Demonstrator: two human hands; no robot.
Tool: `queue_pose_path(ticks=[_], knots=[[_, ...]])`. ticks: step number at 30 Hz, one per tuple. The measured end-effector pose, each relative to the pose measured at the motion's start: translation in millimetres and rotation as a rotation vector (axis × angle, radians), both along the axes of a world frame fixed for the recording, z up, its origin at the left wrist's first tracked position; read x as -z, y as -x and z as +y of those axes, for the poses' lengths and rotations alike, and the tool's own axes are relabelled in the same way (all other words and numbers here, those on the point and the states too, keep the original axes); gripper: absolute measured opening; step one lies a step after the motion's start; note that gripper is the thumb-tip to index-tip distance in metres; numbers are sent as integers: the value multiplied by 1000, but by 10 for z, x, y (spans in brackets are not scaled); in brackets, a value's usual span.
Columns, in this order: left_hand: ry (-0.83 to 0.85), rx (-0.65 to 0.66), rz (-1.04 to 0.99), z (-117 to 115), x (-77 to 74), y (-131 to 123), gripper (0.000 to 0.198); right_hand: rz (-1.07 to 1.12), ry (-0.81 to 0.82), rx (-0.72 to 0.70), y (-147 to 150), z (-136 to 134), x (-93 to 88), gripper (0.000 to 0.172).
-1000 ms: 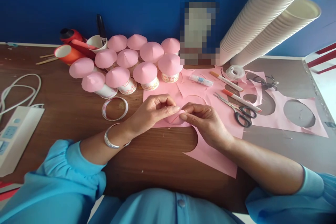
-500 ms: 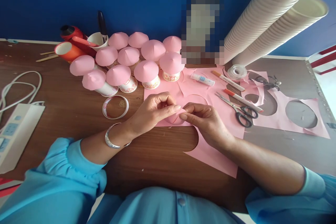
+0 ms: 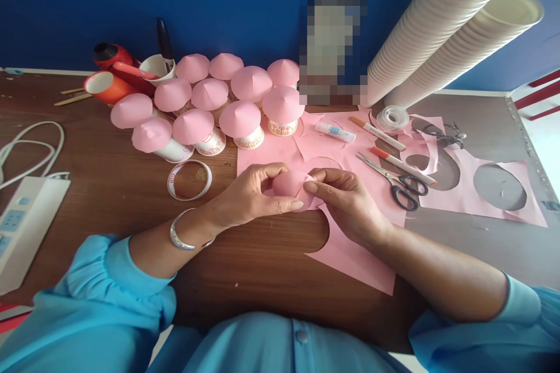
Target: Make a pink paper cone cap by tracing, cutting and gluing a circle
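Between my hands is a small pink paper cone (image 3: 289,184), held just above the pink sheets. My left hand (image 3: 256,191) has it from the left, with the thumb below and the bent fingers behind. My right hand (image 3: 345,198) pinches its right edge between thumb and fingers, where the paper overlaps. Behind my hands stand several white paper cups (image 3: 210,143) with red drawings, each topped by a pink paper cone (image 3: 240,119). A cut cup ring (image 3: 206,187) lies left of my left hand.
Right of my hands are black-handled scissors (image 3: 405,192), two markers (image 3: 405,166), a glue stick (image 3: 335,132), a tape roll (image 3: 392,119) and cut pink paper (image 3: 363,268). Tall cup stacks (image 3: 437,29) lean at the back right. A power strip (image 3: 32,227) lies far left.
My left hand has shifted from a pinch at the top of the cone to a hold around its left side, so more of it shows. My right hand keeps its pinch.
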State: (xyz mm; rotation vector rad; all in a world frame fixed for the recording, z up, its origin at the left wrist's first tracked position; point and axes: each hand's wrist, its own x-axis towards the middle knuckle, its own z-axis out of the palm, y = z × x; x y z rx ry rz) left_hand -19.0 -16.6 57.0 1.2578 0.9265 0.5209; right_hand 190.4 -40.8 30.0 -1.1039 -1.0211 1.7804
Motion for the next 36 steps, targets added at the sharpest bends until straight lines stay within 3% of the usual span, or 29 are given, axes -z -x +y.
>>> queue_pose_path(ticks=[11,17,23,28,36], knots=[[164,57,-158,67,99,41,33,179,163,19,17,26,-49,26],[150,30,-205,74,166,47,29,221,172,3,-7,42,-24,23],[121,86,-127,122,95,80,34,70,19,27,-5,43,-38,27],[70,43,-36,98,12,18,33,-149,-127,-6,21,-10,-87,26],[9,49,4,60,36,17,21,-208,-174,-27,29,-22,-122,29]])
